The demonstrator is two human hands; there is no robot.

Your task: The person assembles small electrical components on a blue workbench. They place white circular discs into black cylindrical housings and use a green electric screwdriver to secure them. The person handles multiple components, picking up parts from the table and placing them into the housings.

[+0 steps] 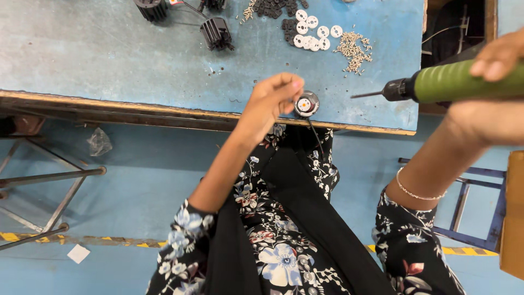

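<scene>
Blue-painted worktable (109,54) filled the top of the view, worn and scuffed, w/ a wooden front edge. On it, far side: black finned housings (216,33), a cluster of white discs (311,34), a pile of small screws (353,48) and some small black parts (275,6). Below the table, the person's floral sleeves and dark garment, plus a metal stool frame (49,180) at left.

Right hand (499,57) was wrapped shut round the green grip of an electric screwdriver (458,82), held roughly level, bit pointing left toward the part but well apart from it. Tool looked rigid and moderately heavy; the rubbery green sleeve was prob. the non-slip place to hold.

Left hand (273,101) sat at the table's near edge, fingertips pinched together on the rim of a small round black component (306,104) w/ a white-and-orange centre. A thin black wire trailed from it over the edge. Judging by size, it was light, stiff, likely hard plastic or metal; would skid under pressure unless pinned. Best hold seemed the outer rim, clear of centre and wire, which looked the fragile bit.
</scene>
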